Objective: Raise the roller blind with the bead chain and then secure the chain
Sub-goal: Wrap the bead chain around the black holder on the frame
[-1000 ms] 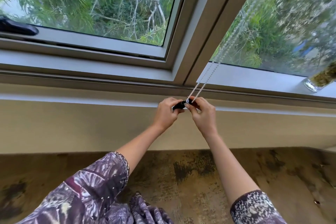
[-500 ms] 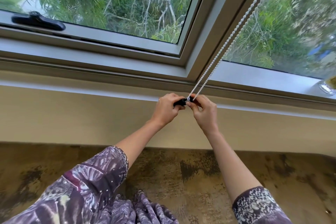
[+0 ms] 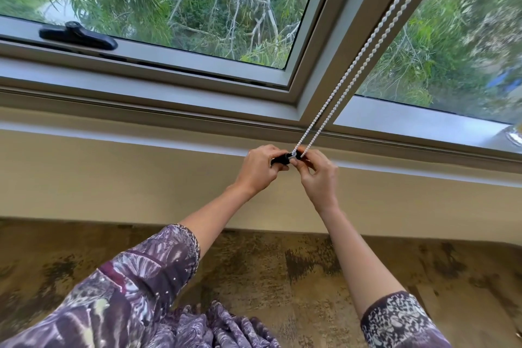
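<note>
A white bead chain [image 3: 364, 49] runs as two taut strands from the upper right down across the window frame to a small black clip [image 3: 281, 159] on the wall just below the sill. My left hand [image 3: 258, 168] pinches the black clip from the left. My right hand [image 3: 317, 175] holds the bottom loop of the chain at the clip, fingertips touching the left hand's. The roller blind itself is out of view above.
A grey window frame [image 3: 319, 65] splits two panes with trees behind. A black window handle [image 3: 77, 36] lies on the left sash. A glass object [image 3: 514, 135] stands on the sill at far right. Below is a beige wall and mottled brown carpet [image 3: 282, 277].
The view has tilted upward, so more of the window and chain shows. Both hands stay together at the clip under the sill, with the chain still taut.
</note>
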Demonstrator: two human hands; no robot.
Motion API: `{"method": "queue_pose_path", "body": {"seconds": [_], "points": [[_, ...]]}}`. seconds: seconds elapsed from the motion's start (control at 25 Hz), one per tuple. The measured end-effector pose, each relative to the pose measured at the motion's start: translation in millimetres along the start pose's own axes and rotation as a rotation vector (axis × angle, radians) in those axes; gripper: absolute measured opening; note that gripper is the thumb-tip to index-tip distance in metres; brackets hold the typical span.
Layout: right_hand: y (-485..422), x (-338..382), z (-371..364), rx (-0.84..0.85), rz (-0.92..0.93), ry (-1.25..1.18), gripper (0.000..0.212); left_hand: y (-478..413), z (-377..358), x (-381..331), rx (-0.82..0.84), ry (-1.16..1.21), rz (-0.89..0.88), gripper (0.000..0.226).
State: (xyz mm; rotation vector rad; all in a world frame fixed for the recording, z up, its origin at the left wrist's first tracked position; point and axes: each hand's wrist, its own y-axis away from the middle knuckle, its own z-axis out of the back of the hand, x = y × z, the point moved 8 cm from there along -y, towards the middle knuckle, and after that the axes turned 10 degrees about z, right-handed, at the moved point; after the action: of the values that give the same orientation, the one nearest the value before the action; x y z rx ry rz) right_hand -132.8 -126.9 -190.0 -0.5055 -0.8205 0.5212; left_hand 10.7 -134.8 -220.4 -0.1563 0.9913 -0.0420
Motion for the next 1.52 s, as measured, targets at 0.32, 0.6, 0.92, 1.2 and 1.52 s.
{"method": "queue_pose_path", "body": {"seconds": [0.32,0.6,0.92,1.2,1.52], "points": [[-1.3,4.2,-3.2,0.05,0.037,0.059,0.014,1.7,7.8,0.2,0.004,-0.012,-0.035,0.029],[0.2,6.4,-4.8,0.034,0.032,0.03,0.016,2.7,8.8,-0.8,-0.003,-0.03,-0.041,0.027],[-3.6,10.0,-4.1,0.074,0.044,0.056,0.016,-0.2,9.6,1.3,-0.013,-0.01,-0.023,0.026],[-10.3,13.9,-0.6,0.135,0.094,0.101,0.016,-1.6,3.6,-1.4,0.081,-0.036,-0.03,0.031],[-13.8,8.9,0.6,0.118,0.053,0.114,0.014,-1.0,2.5,-3.5,0.029,-0.029,0.004,0.023]]}}
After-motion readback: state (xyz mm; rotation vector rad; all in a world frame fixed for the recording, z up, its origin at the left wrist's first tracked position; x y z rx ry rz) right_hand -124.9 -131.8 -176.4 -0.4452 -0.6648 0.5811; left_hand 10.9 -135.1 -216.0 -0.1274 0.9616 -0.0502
